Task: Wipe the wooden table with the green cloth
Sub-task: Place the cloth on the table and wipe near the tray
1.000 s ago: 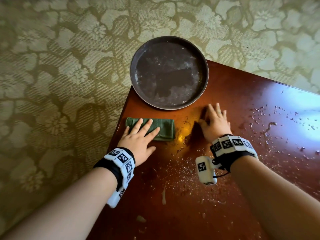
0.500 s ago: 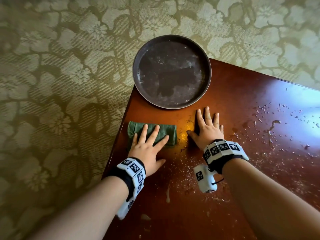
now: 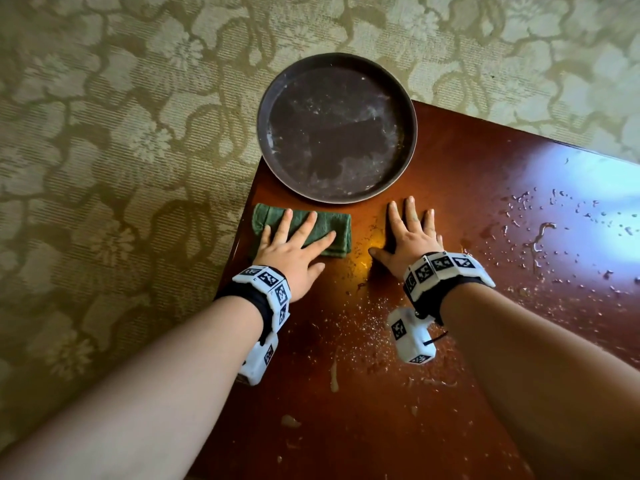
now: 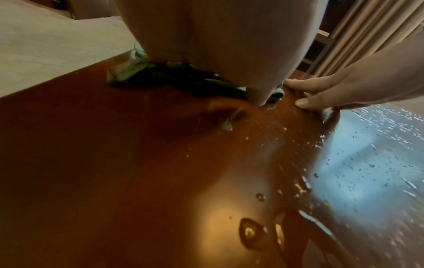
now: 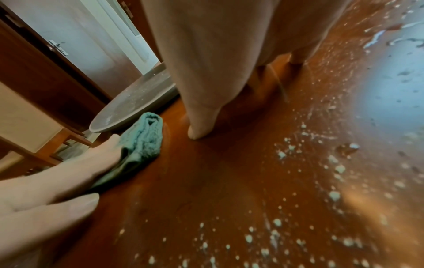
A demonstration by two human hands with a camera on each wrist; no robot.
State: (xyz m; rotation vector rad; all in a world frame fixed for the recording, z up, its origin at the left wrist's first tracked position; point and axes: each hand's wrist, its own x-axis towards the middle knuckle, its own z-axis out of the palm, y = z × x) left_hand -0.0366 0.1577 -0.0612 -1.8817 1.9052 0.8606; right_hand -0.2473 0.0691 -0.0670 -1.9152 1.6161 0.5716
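We see the left hand [image 3: 294, 258] lying flat, palm down, with straight spread fingers pressing on the cloth [image 3: 332, 233]; nothing is curled round it. The cloth is folded into a long strip and sits at the table's [image 3: 381, 427] near-left corner, just in front of the tray [image 3: 266, 109], its left end at the table edge. In the left wrist view the palm [image 4: 218, 41] covers most of the cloth [image 4: 123, 74], whose ends show on either side.

The right hand [image 3: 408, 240] also lies flat on the bare wood, fingers straight and slightly spread, thumb pointing toward the cloth; it holds nothing. We place it just beside the cloth's right end, apart from it. In the right wrist view the thumb [image 5: 201, 127] touches the wood, with the cloth [image 5: 142, 139] and the left fingers [image 5: 69, 174] to its left.

The round dark tray overhangs the table's far corner above the carpet [image 3: 104, 168]. Droplets [image 3: 540, 233] and pale specks are scattered over the wood to the right of and behind the right hand. Both wrists carry marker bands [image 3: 266, 285].
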